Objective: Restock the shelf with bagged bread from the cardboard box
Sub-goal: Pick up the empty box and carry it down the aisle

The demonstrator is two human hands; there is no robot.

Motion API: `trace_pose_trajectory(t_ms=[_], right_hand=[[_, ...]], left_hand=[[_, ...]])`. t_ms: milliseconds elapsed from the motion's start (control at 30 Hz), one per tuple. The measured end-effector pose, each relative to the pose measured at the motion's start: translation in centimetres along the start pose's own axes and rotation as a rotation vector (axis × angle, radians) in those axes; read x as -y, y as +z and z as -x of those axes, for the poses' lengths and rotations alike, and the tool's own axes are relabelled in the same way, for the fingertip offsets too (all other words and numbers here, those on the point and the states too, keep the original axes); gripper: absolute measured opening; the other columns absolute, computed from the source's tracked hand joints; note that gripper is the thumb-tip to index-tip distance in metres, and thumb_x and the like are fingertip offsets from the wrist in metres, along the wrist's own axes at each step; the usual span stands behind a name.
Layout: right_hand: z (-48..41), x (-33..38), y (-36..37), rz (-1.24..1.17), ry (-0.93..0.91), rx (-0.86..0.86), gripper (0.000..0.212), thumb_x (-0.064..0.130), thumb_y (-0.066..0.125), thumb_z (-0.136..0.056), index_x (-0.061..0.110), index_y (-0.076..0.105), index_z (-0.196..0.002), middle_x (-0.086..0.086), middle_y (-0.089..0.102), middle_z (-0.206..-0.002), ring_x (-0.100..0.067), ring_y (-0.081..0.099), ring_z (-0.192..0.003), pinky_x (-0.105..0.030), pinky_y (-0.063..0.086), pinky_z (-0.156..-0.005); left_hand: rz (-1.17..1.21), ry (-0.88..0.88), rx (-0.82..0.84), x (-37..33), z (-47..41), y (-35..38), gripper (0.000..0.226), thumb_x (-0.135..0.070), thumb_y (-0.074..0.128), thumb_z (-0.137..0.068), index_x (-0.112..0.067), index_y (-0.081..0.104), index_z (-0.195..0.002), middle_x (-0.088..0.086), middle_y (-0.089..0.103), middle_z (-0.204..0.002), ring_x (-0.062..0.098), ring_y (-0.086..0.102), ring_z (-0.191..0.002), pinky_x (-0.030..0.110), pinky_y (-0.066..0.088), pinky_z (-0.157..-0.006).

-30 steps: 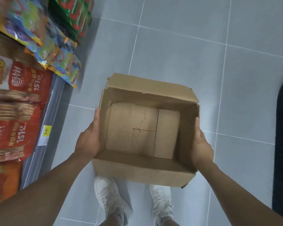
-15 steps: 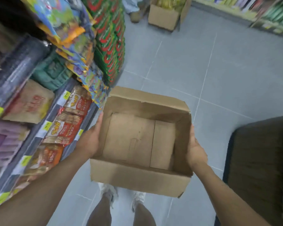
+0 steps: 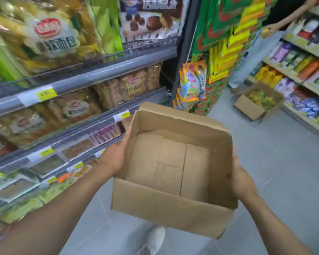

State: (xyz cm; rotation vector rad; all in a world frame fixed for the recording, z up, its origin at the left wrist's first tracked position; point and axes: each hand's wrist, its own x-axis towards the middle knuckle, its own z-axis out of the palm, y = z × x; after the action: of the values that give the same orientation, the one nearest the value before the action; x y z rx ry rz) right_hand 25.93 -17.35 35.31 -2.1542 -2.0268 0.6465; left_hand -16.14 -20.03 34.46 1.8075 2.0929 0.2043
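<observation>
The box [image 3: 169, 208] is hanging in the air in the middle of the view, over the floor [image 3: 284, 162] and close to the shelf [image 3: 99, 70] on the left. Its top is standing open and its folded bottom flaps are showing inside. The two hands are carrying it between them. The left hand [image 3: 116, 159] is pressing flat on the outside of the left wall, with straight fingers pointing up along the cardboard toward the rim. The right hand [image 3: 241, 179] is pressing on the outside of the right wall, with its fingers stretched along it.

Bread bags [image 3: 74, 107] are lying in a row on the middle level of the shelf, behind its rail. A bigger, blurred bag is standing on the level above, and a pie pack [image 3: 149, 17] is standing to the right of it. Yellow price tags [image 3: 46, 92] are sitting on the rails. The flat packs on the lower levels are too blurred to tell.

Snack packs [image 3: 193, 80] are hanging at the end of the shelf. Beyond them a far box [image 3: 254, 105] is sitting open on the floor, with yellow-green packets inside, just beside a far shelf [image 3: 302, 70]. A person [image 3: 254, 52] is standing there, stretching one arm toward that far shelf. A white shoe [image 3: 153, 238] is showing on the floor under the box.
</observation>
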Motion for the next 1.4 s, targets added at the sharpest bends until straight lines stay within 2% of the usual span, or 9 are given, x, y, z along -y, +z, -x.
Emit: trace_pose_trajectory(t_ms=[133,200,300,500,700,867,1033,1167,1400], right_hand=[[-0.3,7.0,-0.9,0.126,-0.16,0.04,0.114,0.005,0.059,-0.083,0.04,-0.022,-0.156,-0.024,0.069,-0.113,-0.042,0.069,-0.095,-0.039,0.042,-0.068],[0.2,10.5,-0.9,0.148,-0.239,0.061,0.112,0.001,0.055,-0.083,0.038,-0.021,-0.157,-0.024,0.069,-0.109,-0.042,0.069,-0.094,-0.041,0.044,-0.07],[2.3,16.0,-0.2,0.197,-0.345,0.098,0.116,0.0,0.052,-0.078,0.042,-0.024,-0.155,-0.017,0.066,-0.091,-0.039,0.067,-0.082,-0.037,0.041,-0.062],[10.4,26.4,3.4,0.248,-0.575,0.172,0.121,-0.005,0.05,-0.08,0.055,-0.034,-0.143,-0.006,0.058,-0.069,-0.025,0.056,-0.057,-0.035,0.037,-0.047],[22.5,37.4,8.4,0.255,-0.903,0.275,0.117,-0.009,0.049,-0.084,0.051,-0.031,-0.145,-0.021,0.068,-0.097,-0.034,0.069,-0.089,-0.039,0.05,-0.074],[34.0,47.0,14.1,0.294,-1.186,0.366,0.117,-0.006,0.049,-0.086,0.054,-0.036,-0.139,-0.015,0.065,-0.082,-0.027,0.064,-0.067,-0.037,0.038,-0.056],[46.6,56.8,18.5,0.376,-1.478,0.425,0.115,-0.006,0.049,-0.087,0.046,-0.033,-0.149,-0.009,0.052,-0.06,-0.025,0.052,-0.051,-0.034,0.028,-0.048],[56.3,64.4,22.3,0.329,-1.664,0.497,0.123,-0.011,0.051,-0.082,0.054,-0.031,-0.147,-0.014,0.059,-0.065,-0.025,0.053,-0.045,-0.036,0.031,-0.044],[71.8,74.0,28.3,0.369,-1.943,0.623,0.117,-0.004,0.051,-0.082,0.048,-0.029,-0.15,-0.019,0.063,-0.074,-0.034,0.066,-0.063,-0.035,0.043,-0.052]], left_hand=[[0.047,-0.142,-0.074,3.9,6.6,-4.2,0.106,0.002,0.045,-0.089,-0.048,-0.025,-0.151,0.034,0.059,-0.128,0.039,0.068,-0.08,0.04,0.045,-0.062],[0.083,-0.22,-0.104,6.4,10.2,-5.0,0.111,0.002,0.044,-0.089,-0.056,-0.034,-0.143,0.026,0.067,-0.104,0.031,0.061,-0.065,0.038,0.041,-0.057],[0.11,-0.351,-0.15,10.6,15.8,-5.7,0.112,0.0,0.044,-0.09,-0.059,-0.037,-0.137,0.013,0.057,-0.073,0.026,0.051,-0.056,0.036,0.036,-0.054],[0.167,-0.541,-0.28,18.0,32.0,-7.7,0.105,0.0,0.04,-0.093,-0.056,-0.032,-0.144,0.014,0.06,-0.078,0.021,0.051,-0.054,0.036,0.034,-0.05],[0.191,-0.795,-0.417,23.2,51.5,-9.2,0.101,-0.007,0.04,-0.093,-0.055,-0.031,-0.145,0.015,0.066,-0.085,0.031,0.061,-0.067,0.038,0.04,-0.059],[0.172,-1.064,-0.507,25.5,68.2,-9.6,0.096,-0.012,0.044,-0.095,-0.049,-0.025,-0.15,0.022,0.065,-0.107,0.04,0.067,-0.099,0.037,0.041,-0.073],[0.162,-1.321,-0.587,27.6,82.6,-8.6,0.101,-0.009,0.045,-0.094,-0.052,-0.032,-0.144,0.028,0.069,-0.112,0.04,0.069,-0.095,0.04,0.05,-0.076],[0.178,-1.516,-0.688,27.8,91.7,-8.9,0.093,-0.015,0.045,-0.097,-0.048,-0.021,-0.153,0.031,0.064,-0.121,0.043,0.065,-0.105,0.039,0.044,-0.079],[0.226,-1.808,-0.767,28.7,102.2,-9.6,0.09,-0.006,0.043,-0.097,-0.038,-0.015,-0.158,0.023,0.066,-0.108,0.039,0.065,-0.092,0.035,0.036,-0.07]])
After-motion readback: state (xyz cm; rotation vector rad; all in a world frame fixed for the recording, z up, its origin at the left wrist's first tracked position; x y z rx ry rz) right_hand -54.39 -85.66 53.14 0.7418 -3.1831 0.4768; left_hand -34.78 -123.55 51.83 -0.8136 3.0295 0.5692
